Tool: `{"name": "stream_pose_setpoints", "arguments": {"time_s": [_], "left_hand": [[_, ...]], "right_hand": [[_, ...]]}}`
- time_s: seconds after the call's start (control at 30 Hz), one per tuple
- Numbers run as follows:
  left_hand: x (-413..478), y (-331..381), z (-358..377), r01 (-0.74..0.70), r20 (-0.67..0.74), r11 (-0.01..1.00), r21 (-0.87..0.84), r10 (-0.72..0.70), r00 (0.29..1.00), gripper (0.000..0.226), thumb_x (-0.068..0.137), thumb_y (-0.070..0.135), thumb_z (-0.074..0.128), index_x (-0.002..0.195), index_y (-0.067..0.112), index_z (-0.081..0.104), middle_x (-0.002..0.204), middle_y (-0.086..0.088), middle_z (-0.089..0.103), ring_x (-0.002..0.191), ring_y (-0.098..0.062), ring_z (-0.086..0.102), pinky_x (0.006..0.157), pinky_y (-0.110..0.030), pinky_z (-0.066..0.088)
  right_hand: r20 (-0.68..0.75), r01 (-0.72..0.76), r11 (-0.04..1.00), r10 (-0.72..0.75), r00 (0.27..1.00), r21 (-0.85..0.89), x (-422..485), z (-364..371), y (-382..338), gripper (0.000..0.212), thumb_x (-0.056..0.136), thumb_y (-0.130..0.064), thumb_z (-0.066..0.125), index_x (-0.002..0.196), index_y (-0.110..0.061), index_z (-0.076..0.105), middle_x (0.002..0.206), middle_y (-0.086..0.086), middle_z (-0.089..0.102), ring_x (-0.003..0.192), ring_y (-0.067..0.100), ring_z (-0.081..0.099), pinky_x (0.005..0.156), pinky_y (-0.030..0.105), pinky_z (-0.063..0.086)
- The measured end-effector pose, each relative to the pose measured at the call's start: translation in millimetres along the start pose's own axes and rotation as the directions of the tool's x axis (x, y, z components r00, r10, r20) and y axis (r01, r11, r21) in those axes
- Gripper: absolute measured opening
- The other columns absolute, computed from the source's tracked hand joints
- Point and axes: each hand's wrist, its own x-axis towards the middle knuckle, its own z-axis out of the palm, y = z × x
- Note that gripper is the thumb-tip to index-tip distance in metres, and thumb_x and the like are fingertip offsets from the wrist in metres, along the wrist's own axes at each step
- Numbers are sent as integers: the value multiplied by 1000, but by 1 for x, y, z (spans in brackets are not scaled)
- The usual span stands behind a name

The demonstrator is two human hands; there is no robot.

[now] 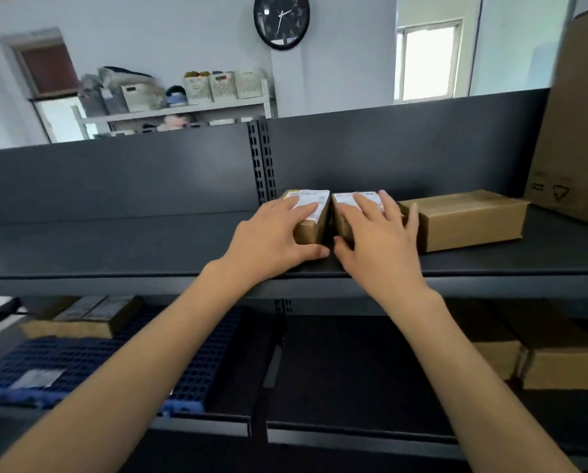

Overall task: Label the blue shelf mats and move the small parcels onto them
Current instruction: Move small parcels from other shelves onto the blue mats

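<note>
- Two small brown cardboard parcels with white printed labels are being gripped on the dark grey metal upper shelf (115,247), one under each hand.
- The left hand (272,237) is being clamped on the left small parcel (314,213), fingers spread over its label and thumb pressed at its near lower edge.
- The right hand (378,233) is being clamped on the right small parcel (345,208) in the same way, fingers over the top and thumb at the near face.
- The two parcels are being held side by side, nearly touching, with the hands close together.
- A larger plain brown cardboard box (473,220) is lying just right of the right hand, touching or almost touching its fingers.
- The blue perforated plastic shelf mat (91,367) is lying on the lower shelf, below and left of the left hand, with a pale label (38,377) on it and a flat brown parcel (80,319) at its far end.
- To do this step well, both parcels are best being lifted clear of the shelf lip together, kept level, and the neighbouring box being left undisturbed.
- A bare stretch of mat is probably the right target.
</note>
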Motion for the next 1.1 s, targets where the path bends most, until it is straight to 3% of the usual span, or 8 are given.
{"name": "stream_pose_setpoints", "arguments": {"time_s": [0.07,0.23,0.4,0.6,0.7,0.8,0.9,1.1], "left_hand": [[-17,-4,-10,18,-41,999,29,-17,999,80,73,71,59,142,40,34,154,10,29,141,-11,21,99,-46,39],[-69,-43,-51,62,-103,987,145,-47,994,86,66,67,66,142,43,33,154,12,27,142,-9,18,88,-45,48],[-144,-127,-87,169,-91,985,30,-166,982,98,62,57,77,146,35,31,155,14,26,143,-4,17,108,-40,36],[-259,-259,-116,261,-149,965,1,-257,955,85,71,39,78,144,21,39,153,-1,33,143,-17,26,113,-43,31],[-317,-323,-117,291,-127,957,-1,-289,949,86,74,33,78,146,26,32,156,1,27,145,-13,19,115,-40,28],[-365,-380,-111,318,-58,948,5,-317,947,85,78,36,73,148,30,25,158,3,21,146,-11,10,116,-41,27],[-397,-423,-105,315,7,949,-25,-315,949,83,81,30,72,149,26,24,158,1,18,146,-10,5,118,-23,6],[-409,-509,-67,404,32,907,-124,-403,915,84,80,37,72,149,21,27,155,7,25,141,1,10,111,-11,4]], "right_hand": [[-51,82,997,-81,995,7,-3,-4,-13,50,83,-31,64,131,-19,52,143,3,49,140,32,30,112,65,7],[-1,302,916,-312,950,263,-7,-8,-87,61,82,-17,66,139,-16,44,143,2,49,136,24,38,117,54,11],[109,269,743,-417,902,612,-14,9,-193,58,92,-10,47,147,-22,33,154,-5,34,136,13,36,111,33,33],[164,295,565,-622,766,771,-47,52,-356,73,90,-18,55,152,-26,16,159,-13,13,143,-2,8,116,19,14],[152,308,521,-664,732,796,-74,81,-428,77,91,-25,61,152,-25,14,159,-11,11,139,-7,4,107,5,6],[163,281,513,-660,733,811,-104,115,-488,75,93,-27,61,151,-27,14,159,-11,12,145,1,5,116,21,12],[233,223,545,-645,728,808,-124,148,-534,71,95,-23,57,151,-27,14,159,-12,11,146,4,2,119,37,19],[344,168,629,-606,717,759,-123,215,-592,61,98,-20,50,151,-23,20,160,-10,13,144,1,3,119,31,14]]}}
